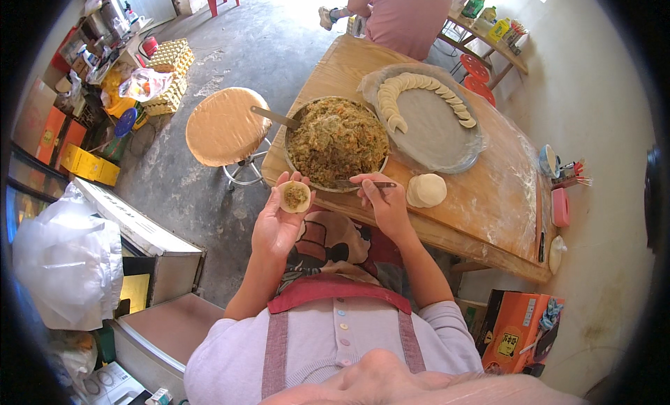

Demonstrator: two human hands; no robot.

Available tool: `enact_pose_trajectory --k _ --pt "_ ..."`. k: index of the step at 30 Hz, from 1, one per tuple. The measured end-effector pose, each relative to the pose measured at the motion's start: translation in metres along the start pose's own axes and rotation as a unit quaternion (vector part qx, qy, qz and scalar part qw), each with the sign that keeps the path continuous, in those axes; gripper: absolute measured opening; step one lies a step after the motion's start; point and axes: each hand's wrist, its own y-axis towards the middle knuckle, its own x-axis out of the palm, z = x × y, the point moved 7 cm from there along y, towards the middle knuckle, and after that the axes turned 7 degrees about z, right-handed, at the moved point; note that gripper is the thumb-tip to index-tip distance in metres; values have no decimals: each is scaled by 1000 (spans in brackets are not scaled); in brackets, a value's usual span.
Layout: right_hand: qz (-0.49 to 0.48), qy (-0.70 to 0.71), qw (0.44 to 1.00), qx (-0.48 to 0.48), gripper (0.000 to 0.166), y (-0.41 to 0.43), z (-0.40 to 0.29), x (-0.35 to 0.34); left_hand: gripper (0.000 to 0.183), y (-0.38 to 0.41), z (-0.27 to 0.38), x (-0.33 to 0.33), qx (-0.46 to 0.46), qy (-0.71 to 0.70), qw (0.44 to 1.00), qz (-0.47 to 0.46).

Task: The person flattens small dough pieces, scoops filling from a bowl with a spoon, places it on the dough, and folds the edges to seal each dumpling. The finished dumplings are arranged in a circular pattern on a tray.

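On my left hand (280, 221) lies a round dough wrapper (294, 196) with chopped filling on its middle. My right hand (384, 201) grips the dark handle of a small utensil (384, 184), whose tip is at the near rim of a large bowl. The bowl is heaped with chopped filling (337, 138), and a flat metal handle (275, 117) leans out of it at the left. Right of my right hand sits a stack of dough wrappers (426, 190). Behind it, a round tray lined with plastic film (434, 135) holds an arc of overlapping folded dumplings (392, 101).
The wooden table (497, 216) is dusted with flour at right. A covered round stool (227, 126) stands left of it. Another person (403, 17) is beyond the far edge. A blue bowl (548, 160) and pink container (560, 207) are at the right edge.
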Motion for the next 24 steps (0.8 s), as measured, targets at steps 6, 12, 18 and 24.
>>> enact_pose_trajectory --k 6,12,18,24 --pt "30 106 992 68 33 14 23 10 41 -3 3 -3 10 1 1000 -9" --pt "71 246 961 101 32 19 35 4 43 -3 0 -5 24 32 999 -12" --pt "60 231 971 31 33 1 -1 -11 56 1 -22 13 -33 39 997 -53" --pt "-145 -193 870 -429 39 -58 -50 28 56 -3 -31 29 -47 31 996 -76"
